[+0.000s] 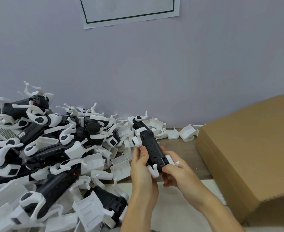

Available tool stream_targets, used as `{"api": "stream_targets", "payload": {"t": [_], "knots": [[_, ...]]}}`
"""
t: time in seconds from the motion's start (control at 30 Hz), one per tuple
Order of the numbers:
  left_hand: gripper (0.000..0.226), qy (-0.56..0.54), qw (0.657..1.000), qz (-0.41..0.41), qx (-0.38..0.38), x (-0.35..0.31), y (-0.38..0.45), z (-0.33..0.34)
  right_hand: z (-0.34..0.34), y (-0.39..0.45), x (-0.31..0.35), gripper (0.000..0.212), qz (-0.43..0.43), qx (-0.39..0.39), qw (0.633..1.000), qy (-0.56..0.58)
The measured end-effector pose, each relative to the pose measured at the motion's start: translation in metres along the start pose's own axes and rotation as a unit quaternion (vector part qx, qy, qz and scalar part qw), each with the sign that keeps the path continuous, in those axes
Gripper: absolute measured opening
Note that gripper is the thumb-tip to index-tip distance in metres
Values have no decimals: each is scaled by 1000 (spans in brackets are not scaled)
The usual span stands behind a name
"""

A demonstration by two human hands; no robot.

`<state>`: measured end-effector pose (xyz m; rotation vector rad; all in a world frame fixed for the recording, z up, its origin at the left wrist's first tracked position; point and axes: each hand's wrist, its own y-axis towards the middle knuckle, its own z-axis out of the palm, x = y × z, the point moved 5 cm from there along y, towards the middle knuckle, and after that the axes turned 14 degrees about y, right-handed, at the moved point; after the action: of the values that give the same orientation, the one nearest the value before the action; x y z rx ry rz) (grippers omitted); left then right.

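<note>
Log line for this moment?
left hand grips black device | right hand pinches its near end | parts pile left | cardboard box right

both hands hold black drone body; pile of parts left, cardboard box right.

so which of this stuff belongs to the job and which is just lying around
In hand: black unit with white arms, held by the left hand and the right hand.
Lying about: pile of similar units, loose white shells by the wall, cardboard box, paper sheet on the wall.
</note>
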<state>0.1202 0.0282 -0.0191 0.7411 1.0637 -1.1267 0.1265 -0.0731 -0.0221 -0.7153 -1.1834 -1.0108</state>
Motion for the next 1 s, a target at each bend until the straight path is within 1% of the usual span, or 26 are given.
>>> {"api": "stream_targets", "payload": {"t": [0.13,0.23,0.33,0.53,0.63,0.73,0.87,1.0], "knots": [[28,10,1000,1,8,0,0,1,0,-1,2,30,-1,-12,1000,-3],[27,9,1000,0,16,-1,0,2,-1,-1,4,23,-13,-30,999,-27],[27,7,1000,5,19,-3,-1,2,-2,-2,5,29,-17,-43,998,-46],[27,19,1000,-4,16,-1,0,1,-2,-2,3,27,-11,-44,999,-19],[26,11,1000,-5,14,-1,0,1,-1,-1,3,21,-5,-34,999,2],[28,3,1000,-3,14,0,1,1,-1,0,2,32,2,-21,1000,14],[33,4,1000,-1,12,0,0,1,-1,0,1,31,-1,-12,1000,11],[27,4,1000,-4,3,1,1,0,-1,0,0,33,4,-7,1000,10]]}}
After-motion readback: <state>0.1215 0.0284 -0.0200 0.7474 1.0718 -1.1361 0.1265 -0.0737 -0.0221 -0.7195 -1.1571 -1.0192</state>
